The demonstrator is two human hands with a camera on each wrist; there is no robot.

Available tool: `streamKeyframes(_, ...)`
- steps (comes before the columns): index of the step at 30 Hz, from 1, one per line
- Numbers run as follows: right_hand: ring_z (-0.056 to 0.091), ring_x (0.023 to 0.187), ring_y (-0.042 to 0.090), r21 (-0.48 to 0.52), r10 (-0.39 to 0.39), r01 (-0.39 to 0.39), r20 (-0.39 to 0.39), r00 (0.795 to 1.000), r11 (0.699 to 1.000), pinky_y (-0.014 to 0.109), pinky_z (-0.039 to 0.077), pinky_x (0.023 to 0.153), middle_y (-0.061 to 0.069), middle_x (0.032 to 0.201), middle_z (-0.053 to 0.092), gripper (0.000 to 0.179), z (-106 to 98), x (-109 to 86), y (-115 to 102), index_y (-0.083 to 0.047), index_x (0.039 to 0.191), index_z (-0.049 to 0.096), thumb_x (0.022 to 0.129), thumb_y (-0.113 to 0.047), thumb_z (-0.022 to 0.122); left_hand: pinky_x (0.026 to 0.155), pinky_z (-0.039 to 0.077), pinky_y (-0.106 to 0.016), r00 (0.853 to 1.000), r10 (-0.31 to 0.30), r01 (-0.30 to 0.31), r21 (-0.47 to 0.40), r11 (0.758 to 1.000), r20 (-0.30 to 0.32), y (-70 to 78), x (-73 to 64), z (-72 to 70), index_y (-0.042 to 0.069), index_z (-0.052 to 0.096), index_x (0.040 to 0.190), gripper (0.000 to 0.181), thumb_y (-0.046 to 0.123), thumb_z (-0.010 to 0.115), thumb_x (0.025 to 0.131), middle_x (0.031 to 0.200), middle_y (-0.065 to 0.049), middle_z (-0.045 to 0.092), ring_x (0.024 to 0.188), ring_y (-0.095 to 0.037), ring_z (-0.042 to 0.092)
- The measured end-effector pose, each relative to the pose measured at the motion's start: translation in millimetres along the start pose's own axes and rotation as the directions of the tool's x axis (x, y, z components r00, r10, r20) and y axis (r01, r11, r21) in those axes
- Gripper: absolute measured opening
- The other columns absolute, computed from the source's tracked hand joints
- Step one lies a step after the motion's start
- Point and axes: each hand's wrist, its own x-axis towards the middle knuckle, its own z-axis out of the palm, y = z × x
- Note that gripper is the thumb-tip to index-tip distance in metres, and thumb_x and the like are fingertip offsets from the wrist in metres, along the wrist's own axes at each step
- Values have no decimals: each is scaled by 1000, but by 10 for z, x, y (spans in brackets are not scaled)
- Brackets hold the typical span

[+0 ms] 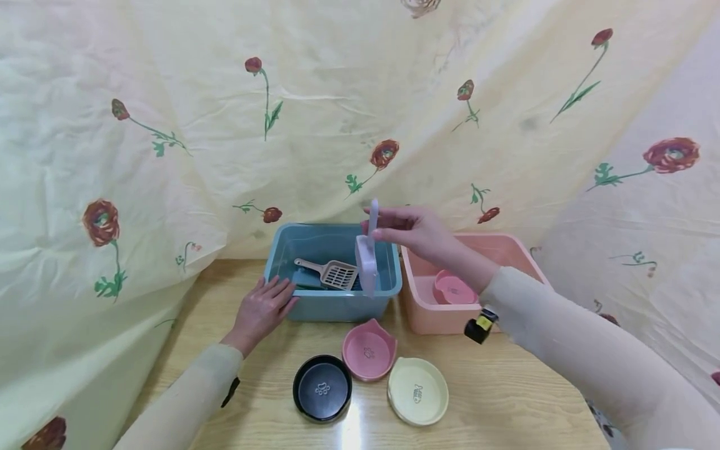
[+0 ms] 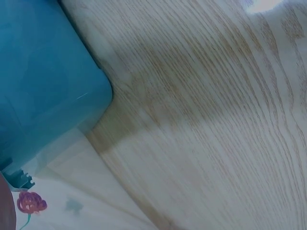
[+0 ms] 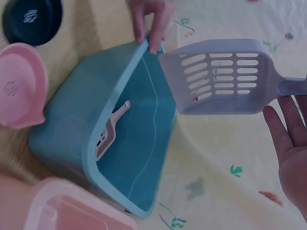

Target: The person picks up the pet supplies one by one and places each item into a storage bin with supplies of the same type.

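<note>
In the head view my right hand [image 1: 413, 228] pinches the handle of a pale lavender litter scoop [image 1: 366, 262], its slotted pan hanging down over the blue litter box [image 1: 337, 306]. The right wrist view shows the rows of slots in this scoop [image 3: 220, 79] from close up. My left hand [image 1: 267, 306] grips the box's front left rim, fingers over the edge and thumb along the outside. Inside the box lies a beige litter scoop [image 1: 337, 275], with something dark green partly hidden beneath it. The left wrist view shows mostly the blue box's outer wall [image 2: 48, 81].
A pink litter box [image 1: 444, 319] stands right of the blue one, with a pink bowl [image 1: 454, 290] in it. Nearer me on the wooden table are a black bowl [image 1: 322, 389], another pink bowl [image 1: 369, 351] and a cream bowl [image 1: 418, 392]. Flowered cloth [image 1: 315, 156] hangs behind.
</note>
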Motion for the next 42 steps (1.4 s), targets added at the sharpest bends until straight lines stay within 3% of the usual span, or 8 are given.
streamKeyframes(10,71,124,27,161,35,-14,-132,991,987,45,57,107,16,136,73,48,129,519,428,-13,150,64,103,-16,75,90,61,-64,998,19,-19,-12,1000,-53,-1,-3,-13,2,80,120,44,29,89,85,114,-19,79,105,-42,77)
streamKeyframes(16,72,123,26,197,85,-53,-157,984,979,46,57,108,11,134,75,47,266,679,656,-14,149,65,103,-18,74,90,61,-64,997,22,-24,-15,1000,-77,-19,-15,-3,1,80,119,45,29,89,84,113,-20,79,104,-42,78)
streamKeyframes(22,74,117,26,284,122,-70,-173,977,956,46,58,106,25,140,68,47,360,810,861,-8,150,63,104,-11,71,92,60,-64,999,11,-12,-21,1000,-50,1,-11,-8,2,80,120,46,28,90,84,115,-19,79,106,-43,77)
streamKeyframes(27,74,117,29,267,137,-86,-178,975,960,48,57,107,22,138,70,47,402,857,984,-8,151,62,105,-14,71,92,60,-64,999,8,-9,-25,1000,-36,4,-11,-11,2,79,122,47,43,58,111,117,-20,79,107,-43,77)
streamKeyframes(30,69,127,34,220,179,-141,-161,971,965,52,54,111,21,142,68,55,401,851,1063,-6,157,54,106,-18,71,92,60,-64,999,3,-3,-23,1000,-32,14,-7,-6,3,79,122,59,48,42,115,117,-19,79,107,-42,77)
streamKeyframes(36,53,145,39,172,293,-272,-112,949,947,59,48,115,24,157,54,75,335,781,1269,-7,169,30,107,-24,69,92,59,-65,999,10,-11,-32,999,-48,28,8,-1,1,80,121,42,39,65,108,115,-20,79,105,-43,77)
streamKeyframes(40,55,143,41,139,310,-295,-100,945,945,61,49,113,24,156,55,72,290,721,1279,-8,167,35,107,-27,69,90,60,-65,998,15,-17,-27,999,-58,15,6,-1,1,80,120,39,33,80,97,114,-20,79,104,-44,77)
streamKeyframes(42,56,142,39,105,323,-314,-88,942,944,60,50,113,22,156,55,69,265,691,1246,-8,165,40,107,-29,70,90,60,-65,999,14,-15,-21,1000,-48,9,5,-7,1,79,120,47,26,92,82,115,-20,79,105,-43,77)
